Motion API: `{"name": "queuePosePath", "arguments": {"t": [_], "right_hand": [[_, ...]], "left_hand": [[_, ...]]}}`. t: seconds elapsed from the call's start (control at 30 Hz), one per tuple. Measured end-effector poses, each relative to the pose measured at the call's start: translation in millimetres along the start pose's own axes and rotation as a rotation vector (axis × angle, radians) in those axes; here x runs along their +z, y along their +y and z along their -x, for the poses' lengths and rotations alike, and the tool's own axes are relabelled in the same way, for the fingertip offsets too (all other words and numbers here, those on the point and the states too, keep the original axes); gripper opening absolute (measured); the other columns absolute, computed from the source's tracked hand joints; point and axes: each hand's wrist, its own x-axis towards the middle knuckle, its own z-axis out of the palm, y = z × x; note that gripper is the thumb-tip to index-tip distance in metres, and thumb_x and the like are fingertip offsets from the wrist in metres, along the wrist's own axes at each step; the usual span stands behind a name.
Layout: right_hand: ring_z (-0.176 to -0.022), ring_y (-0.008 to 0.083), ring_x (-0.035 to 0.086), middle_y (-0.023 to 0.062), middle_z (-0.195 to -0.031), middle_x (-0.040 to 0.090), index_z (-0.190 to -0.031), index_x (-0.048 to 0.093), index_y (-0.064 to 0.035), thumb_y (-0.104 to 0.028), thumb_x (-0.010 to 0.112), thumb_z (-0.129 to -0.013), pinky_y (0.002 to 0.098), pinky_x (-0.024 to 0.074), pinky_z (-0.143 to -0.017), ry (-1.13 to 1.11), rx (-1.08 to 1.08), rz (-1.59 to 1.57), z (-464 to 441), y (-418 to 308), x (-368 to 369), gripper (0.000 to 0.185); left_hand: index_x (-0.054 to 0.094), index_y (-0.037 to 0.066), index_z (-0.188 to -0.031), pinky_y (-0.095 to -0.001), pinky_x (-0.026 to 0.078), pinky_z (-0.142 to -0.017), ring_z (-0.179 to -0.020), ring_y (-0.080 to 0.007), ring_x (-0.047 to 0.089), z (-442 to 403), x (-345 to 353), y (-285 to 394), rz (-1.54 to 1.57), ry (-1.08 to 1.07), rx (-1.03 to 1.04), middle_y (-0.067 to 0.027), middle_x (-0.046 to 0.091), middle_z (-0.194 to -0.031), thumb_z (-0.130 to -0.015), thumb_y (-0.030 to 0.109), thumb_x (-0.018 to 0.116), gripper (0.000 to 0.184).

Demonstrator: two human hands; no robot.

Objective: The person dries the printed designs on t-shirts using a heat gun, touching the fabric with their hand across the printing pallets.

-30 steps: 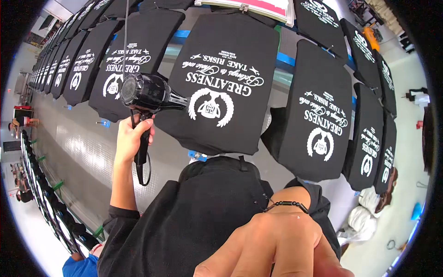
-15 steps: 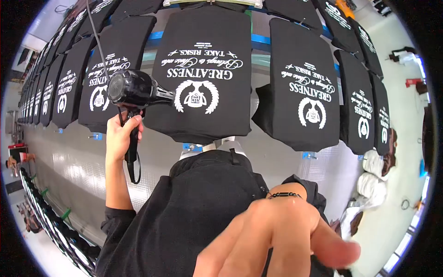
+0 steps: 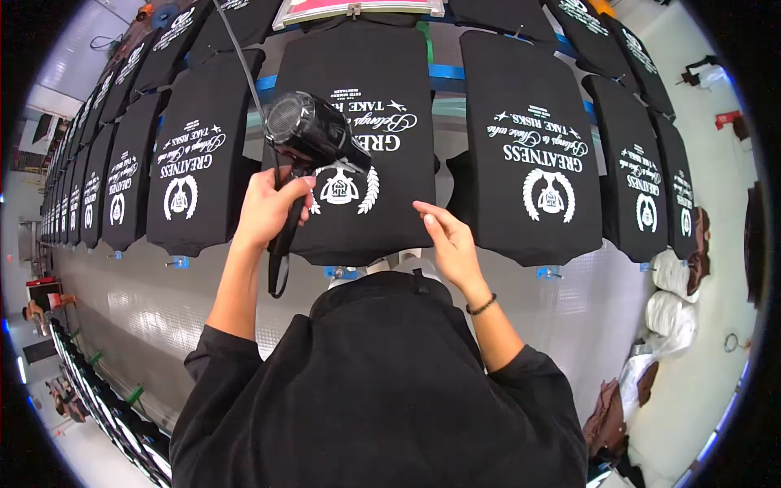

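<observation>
My left hand [image 3: 272, 207] is wrapped around the handle of a black hair dryer [image 3: 313, 130]. Its nozzle points right, over the white lettering of the black printed T-shirt [image 3: 346, 61] in front of me, and covers part of the print. The shirt lies flat on a board. My right hand [image 3: 457, 250] is empty, fingers stretched out and thumb a little apart, by that shirt's lower right edge. I cannot tell whether the fingertips touch the cloth. A cord [image 3: 237, 49] runs upward past the dryer.
Other black printed shirts stand in line on boards, with one shirt [image 3: 533, 89] to the right and another shirt [image 3: 203, 102] to the left. A framed screen [image 3: 358, 10] sits beyond the middle shirt. White bundles [image 3: 671, 313] lie on the floor at right.
My right hand has moved from close to the camera, forward to the shirt's edge. The hair dryer in my left hand has shifted right over the print, and the view has shifted slightly.
</observation>
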Motion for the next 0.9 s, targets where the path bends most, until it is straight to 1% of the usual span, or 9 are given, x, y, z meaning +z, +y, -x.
{"name": "queuePosePath", "arguments": {"t": [0.03,0.1,0.13,0.17,0.23,0.27,0.5,0.7,0.9], "right_hand": [[-0.107,0.0180,0.061,0.0084,-0.119,0.066,-0.120,0.065,-0.0015,-0.023,0.054,-0.100,0.0302,0.0446,-0.096,0.005,-0.001,-0.002,-6,17,1,0.032],[-0.114,0.0258,0.058,0.0112,-0.123,0.063,-0.118,0.065,-0.0017,-0.023,0.057,-0.097,0.0346,0.0432,-0.100,0.164,-0.211,0.341,-17,30,6,0.031],[-0.123,0.0335,0.049,0.0132,-0.130,0.058,-0.120,0.063,-0.0023,-0.022,0.059,-0.095,0.0404,0.0393,-0.104,0.167,-0.210,0.463,-17,36,6,0.032],[-0.123,0.0335,0.049,0.0132,-0.130,0.058,-0.120,0.063,-0.0023,-0.022,0.059,-0.095,0.0404,0.0393,-0.104,0.162,-0.209,0.464,-20,39,7,0.032],[-0.128,0.0359,0.044,0.0124,-0.135,0.053,-0.123,0.061,-0.0031,-0.021,0.058,-0.094,0.0446,0.0354,-0.106,0.177,-0.358,0.690,-28,51,13,0.034],[-0.130,0.0382,0.040,0.0120,-0.139,0.050,-0.125,0.059,-0.0035,-0.019,0.058,-0.094,0.0489,0.0321,-0.107,0.152,-0.352,0.739,-30,53,17,0.035],[-0.133,0.0370,0.037,0.0083,-0.142,0.048,-0.129,0.057,-0.0061,-0.017,0.058,-0.094,0.0484,0.0301,-0.109,0.074,-0.437,0.844,-43,64,41,0.036],[-0.134,0.0378,0.035,0.0080,-0.143,0.047,-0.129,0.056,-0.0042,-0.020,0.056,-0.095,0.0490,0.0258,-0.110,0.125,-0.479,0.973,-49,68,52,0.038],[-0.137,0.0402,0.029,0.0065,-0.151,0.037,-0.138,0.049,-0.0054,-0.034,0.058,-0.091,0.0594,0.0212,-0.111,-0.039,-0.556,1.134,-51,74,65,0.055]], "left_hand": [[0.060,-0.001,-0.085,-0.0249,0.046,-0.049,-0.052,-0.0101,0.057,3,4,2,-0.007,-0.013,-0.014,-0.0048,0.062,-0.067,-0.087,0.014,0.066,0.016],[0.060,-0.001,-0.083,-0.0255,0.046,-0.049,-0.052,-0.0106,0.057,10,7,1,0.003,-0.033,-0.039,-0.0053,0.062,-0.066,-0.086,0.012,0.066,0.015],[0.060,-0.002,-0.082,-0.0256,0.046,-0.049,-0.052,-0.0106,0.057,15,8,0,0.005,-0.033,-0.050,-0.0054,0.061,-0.066,-0.086,0.012,0.066,0.015],[0.060,-0.002,-0.082,-0.0256,0.046,-0.049,-0.052,-0.0107,0.057,19,8,0,0.008,-0.032,-0.062,-0.0054,0.061,-0.066,-0.086,0.012,0.065,0.016],[0.060,-0.002,-0.082,-0.0255,0.046,-0.049,-0.051,-0.0107,0.057,28,6,-6,0.011,-0.031,-0.064,-0.0055,0.061,-0.065,-0.086,0.012,0.066,0.016],[0.060,-0.002,-0.082,-0.0256,0.046,-0.049,-0.051,-0.0107,0.056,33,5,-9,0.024,-0.031,-0.073,-0.0055,0.061,-0.065,-0.086,0.012,0.066,0.016],[0.061,-0.002,-0.084,-0.0255,0.046,-0.049,-0.051,-0.0102,0.056,48,-5,-14,0.070,0.002,-0.084,-0.0048,0.061,-0.065,-0.087,0.012,0.067,0.016],[0.061,-0.001,-0.084,-0.0257,0.046,-0.048,-0.051,-0.0105,0.057,21,6,-12,0.130,0.009,-0.056,-0.0049,0.061,-0.065,-0.087,0.013,0.066,0.016],[0.061,0.001,-0.082,-0.0246,0.047,-0.048,-0.052,-0.0088,0.057,-4,-11,-12,0.073,0.124,-0.034,-0.0036,0.062,-0.065,-0.088,0.016,0.066,0.017]]}}
